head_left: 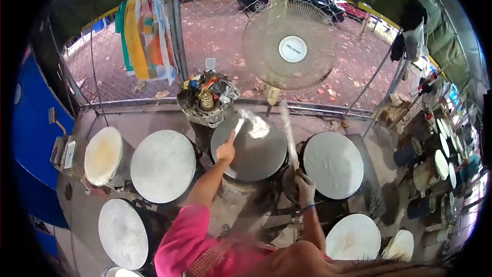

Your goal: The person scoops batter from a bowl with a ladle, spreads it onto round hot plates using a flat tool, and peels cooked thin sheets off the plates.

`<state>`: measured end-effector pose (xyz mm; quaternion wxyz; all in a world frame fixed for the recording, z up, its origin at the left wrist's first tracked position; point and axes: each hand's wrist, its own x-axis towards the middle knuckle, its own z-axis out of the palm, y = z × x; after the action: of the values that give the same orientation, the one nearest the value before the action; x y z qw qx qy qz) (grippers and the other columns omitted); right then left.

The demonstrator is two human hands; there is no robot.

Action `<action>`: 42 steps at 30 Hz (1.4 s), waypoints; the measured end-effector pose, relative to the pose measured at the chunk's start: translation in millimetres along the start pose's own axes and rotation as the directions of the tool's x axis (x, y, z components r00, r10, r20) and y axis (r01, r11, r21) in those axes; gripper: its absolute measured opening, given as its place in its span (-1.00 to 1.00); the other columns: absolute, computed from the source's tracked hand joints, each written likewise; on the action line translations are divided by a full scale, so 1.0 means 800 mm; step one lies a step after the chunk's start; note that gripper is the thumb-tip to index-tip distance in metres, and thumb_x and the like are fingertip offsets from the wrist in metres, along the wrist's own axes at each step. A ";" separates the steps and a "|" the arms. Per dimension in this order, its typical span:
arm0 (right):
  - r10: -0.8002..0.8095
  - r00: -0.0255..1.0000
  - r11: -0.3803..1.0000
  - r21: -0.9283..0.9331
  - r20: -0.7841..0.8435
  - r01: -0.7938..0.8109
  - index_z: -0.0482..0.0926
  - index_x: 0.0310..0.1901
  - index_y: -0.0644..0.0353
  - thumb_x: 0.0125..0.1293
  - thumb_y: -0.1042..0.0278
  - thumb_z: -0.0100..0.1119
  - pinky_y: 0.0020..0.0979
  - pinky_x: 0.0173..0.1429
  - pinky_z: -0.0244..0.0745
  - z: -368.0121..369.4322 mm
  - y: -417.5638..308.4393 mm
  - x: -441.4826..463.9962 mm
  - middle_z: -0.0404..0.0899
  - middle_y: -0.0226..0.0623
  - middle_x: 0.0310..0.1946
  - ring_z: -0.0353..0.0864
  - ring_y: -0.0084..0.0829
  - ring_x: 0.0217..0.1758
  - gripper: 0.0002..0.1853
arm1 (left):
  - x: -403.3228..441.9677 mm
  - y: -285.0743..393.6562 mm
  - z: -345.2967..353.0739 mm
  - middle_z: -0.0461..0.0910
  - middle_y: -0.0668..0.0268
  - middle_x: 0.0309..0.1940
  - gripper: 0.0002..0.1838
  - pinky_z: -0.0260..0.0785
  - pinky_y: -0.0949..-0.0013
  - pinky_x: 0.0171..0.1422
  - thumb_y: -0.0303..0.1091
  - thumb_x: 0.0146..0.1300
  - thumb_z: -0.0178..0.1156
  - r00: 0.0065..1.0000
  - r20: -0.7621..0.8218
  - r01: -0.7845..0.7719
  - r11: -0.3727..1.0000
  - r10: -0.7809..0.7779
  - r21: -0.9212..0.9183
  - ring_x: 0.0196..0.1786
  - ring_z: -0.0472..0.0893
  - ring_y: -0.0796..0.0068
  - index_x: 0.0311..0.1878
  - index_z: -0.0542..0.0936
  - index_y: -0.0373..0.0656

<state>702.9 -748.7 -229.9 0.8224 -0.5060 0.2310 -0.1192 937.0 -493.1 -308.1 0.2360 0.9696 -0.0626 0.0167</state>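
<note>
Dark disc (252, 157): middle of row | left pale disc (163, 165): beside it | bin (209, 117): beyond | left hand (226, 151): closed round white tool (238, 126), head over dark disc, contact unclear | right hand (306, 187): fingers closed round blurred stick (289, 136) | right pale disc (333, 165): beside that hand

Fan (292, 50): pale, round, in front of wire fence (179, 36);
Bags (146, 38): hung along fence, left of fan;
Car (259, 0): dark, beyond fence

Bare left hand (226, 152) extended forward, curled in a grip; left forearm (209, 184) angled inward. Bare right hand (306, 189) nearer the pink-clad torso (238, 259), likewise closed; right forearm (313, 228) pointing almost straight ahead.
</note>
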 end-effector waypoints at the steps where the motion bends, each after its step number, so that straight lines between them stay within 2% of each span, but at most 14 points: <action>1: -0.027 0.998 0.999 -0.044 -0.061 0.024 0.57 -0.13 0.42 0.13 0.46 0.14 -0.48 -0.27 0.46 0.009 0.024 0.022 0.62 -0.22 -0.36 0.60 -0.43 -0.32 -0.72 | -0.004 0.001 -0.009 0.57 -0.07 -0.26 -0.28 0.39 -0.01 -0.07 -0.39 0.14 -0.06 1.000 -0.001 -0.027 0.999 0.027 0.027 -0.22 0.56 -0.11 0.38 0.00 0.30; 3: -0.142 0.990 0.918 -0.376 -0.020 0.124 0.55 -0.07 0.34 0.13 0.37 0.14 -0.46 -0.21 0.45 0.038 0.078 0.065 0.63 -0.18 -0.38 0.61 -0.31 -0.32 -0.66 | 0.004 0.007 -0.014 0.56 -0.08 -0.27 -0.26 0.39 -0.01 -0.11 -0.40 0.12 -0.04 0.998 -0.035 -0.051 0.998 0.050 -0.041 -0.25 0.56 -0.10 0.38 0.00 0.27; 4: -0.183 0.980 0.349 -0.927 0.076 0.137 0.58 -0.10 0.16 0.16 0.18 0.08 -0.33 -0.16 0.45 0.043 0.087 0.076 0.61 -0.07 -0.37 0.60 -0.13 -0.26 -0.67 | 0.010 0.013 -0.018 0.56 -0.09 -0.28 -0.25 0.38 -0.02 -0.13 -0.40 0.11 -0.03 0.997 -0.052 -0.068 0.995 0.064 -0.069 -0.26 0.56 -0.10 0.39 0.00 0.26; 7: -0.122 0.992 0.030 -0.999 0.040 0.044 0.62 -0.24 0.02 0.22 0.07 -0.06 -0.17 -0.10 0.43 0.037 0.072 0.082 0.58 -0.05 -0.31 0.56 -0.08 -0.17 -0.69 | 0.027 0.024 -0.064 0.56 -0.08 -0.27 -0.22 0.37 0.03 -0.19 -0.42 0.08 0.01 0.967 -0.255 -0.122 0.894 0.009 -0.430 -0.27 0.53 -0.13 0.39 -0.02 0.20; 10: -0.189 0.982 0.884 -0.436 -0.008 0.167 0.61 -0.19 0.15 0.16 0.09 0.08 -0.29 -0.14 0.46 0.020 0.142 0.108 0.56 0.05 -0.28 0.58 -0.09 -0.21 -0.67 | 0.006 0.001 -0.129 0.58 0.04 -0.27 -0.26 0.38 0.38 -0.26 -0.50 0.09 0.03 0.978 -0.206 -0.115 0.778 -0.019 -0.618 -0.41 0.53 0.40 0.38 0.10 0.15; 12: -0.139 0.988 0.915 -0.389 -0.062 0.105 0.60 -0.16 0.25 0.12 0.17 0.15 -0.37 -0.17 0.48 0.070 0.189 0.129 0.60 0.00 -0.32 0.61 -0.22 -0.25 -0.66 | -0.037 -0.031 -0.131 0.57 0.27 -0.18 -0.27 0.35 0.54 -0.22 -0.60 0.09 0.00 0.997 -0.072 -0.066 0.677 0.019 -0.733 -0.30 0.46 0.65 0.37 0.15 0.11; 15: -0.300 0.925 0.180 -0.938 0.234 0.296 0.61 -0.19 0.27 0.15 0.29 0.15 -0.42 -0.18 0.49 0.099 0.121 0.127 0.63 -0.19 -0.32 0.61 -0.41 -0.28 -0.74 | -0.126 -0.101 -0.102 0.52 0.30 -0.10 -0.23 0.27 0.51 -0.52 -0.63 0.02 0.01 0.968 0.247 0.195 0.730 -0.038 -0.655 -0.56 0.40 0.55 0.36 0.18 0.13; 18: -0.139 0.989 0.675 -0.735 -0.039 0.066 0.61 -0.18 0.32 0.16 0.33 0.15 -0.48 -0.21 0.46 0.039 0.103 0.117 0.62 -0.27 -0.34 0.57 -0.51 -0.33 -0.74 | -0.212 -0.135 -0.107 0.51 0.21 0.03 -0.26 0.40 0.38 -0.20 -0.53 0.00 0.10 0.911 0.305 0.375 0.866 -0.278 -0.330 -0.11 0.53 0.42 0.33 0.23 0.13; 20: -0.035 0.994 0.948 -0.318 -0.101 0.001 0.60 -0.14 0.34 0.15 0.38 0.14 -0.52 -0.23 0.41 0.046 0.137 0.100 0.61 -0.35 -0.36 0.52 -0.58 -0.36 -0.72 | -0.245 -0.142 -0.126 0.55 0.26 -0.19 -0.24 0.37 0.39 -0.45 -0.45 0.02 0.15 0.802 0.488 0.579 0.649 -0.344 -0.494 -0.50 0.48 0.51 0.36 0.17 0.14; 25: 0.010 0.987 0.768 -0.633 0.161 0.096 0.60 -0.17 0.40 0.10 0.38 0.18 -0.47 -0.22 0.42 0.118 0.129 0.081 0.60 -0.34 -0.36 0.53 -0.52 -0.35 -0.70 | -0.262 -0.159 -0.124 0.51 0.30 -0.39 -0.26 0.24 0.46 -0.60 -0.43 0.03 0.15 0.884 0.402 0.465 0.555 -0.241 -0.690 -0.64 0.34 0.59 0.35 0.21 0.08; 30: 0.072 0.997 0.994 -0.085 -0.027 -0.074 0.61 -0.21 0.35 0.09 0.40 0.20 -0.46 -0.20 0.43 0.057 0.118 0.086 0.59 -0.29 -0.39 0.55 -0.50 -0.34 -0.75 | -0.255 -0.174 -0.108 0.50 0.29 -0.48 -0.25 0.24 0.44 -0.62 -0.47 0.00 0.07 0.868 0.368 0.496 0.623 -0.334 -0.605 -0.65 0.36 0.58 0.35 0.20 0.09; 34: 0.178 0.952 0.965 -0.232 0.247 -0.120 0.62 -0.22 0.33 0.03 0.36 0.32 -0.50 -0.13 0.35 0.100 0.140 0.089 0.58 -0.44 -0.31 0.49 -0.55 -0.25 -0.72 | -0.262 -0.161 -0.090 0.53 0.27 -0.47 -0.25 0.26 0.42 -0.61 -0.44 -0.02 0.09 0.894 0.298 0.448 0.654 -0.335 -0.609 -0.64 0.38 0.55 0.34 0.22 0.16; 38: 0.352 0.927 0.926 -0.193 0.128 -0.325 0.62 -0.28 0.31 0.07 0.36 0.29 -0.51 -0.16 0.35 0.032 0.036 0.121 0.58 -0.40 -0.36 0.50 -0.54 -0.28 -0.77 | -0.266 -0.136 -0.109 0.48 0.31 -0.55 -0.28 0.24 0.45 -0.64 -0.44 0.07 0.09 0.848 0.360 0.529 0.603 -0.389 -0.597 -0.71 0.34 0.58 0.36 0.17 0.04; 42: 0.107 0.932 0.977 -0.211 0.347 -0.033 0.62 -0.31 0.31 0.09 0.35 0.25 -0.52 -0.27 0.36 0.029 0.119 0.178 0.58 -0.38 -0.44 0.50 -0.56 -0.41 -0.80 | -0.283 -0.128 -0.092 0.49 0.30 -0.56 -0.28 0.28 0.42 -0.61 -0.45 0.07 0.11 0.908 0.211 0.414 0.688 -0.363 -0.596 -0.68 0.40 0.56 0.36 0.17 0.01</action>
<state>834.4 -748.1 -342.5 0.7987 -0.5914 0.1070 0.0281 725.8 -343.5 -303.4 0.5411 0.8252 0.1331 -0.0925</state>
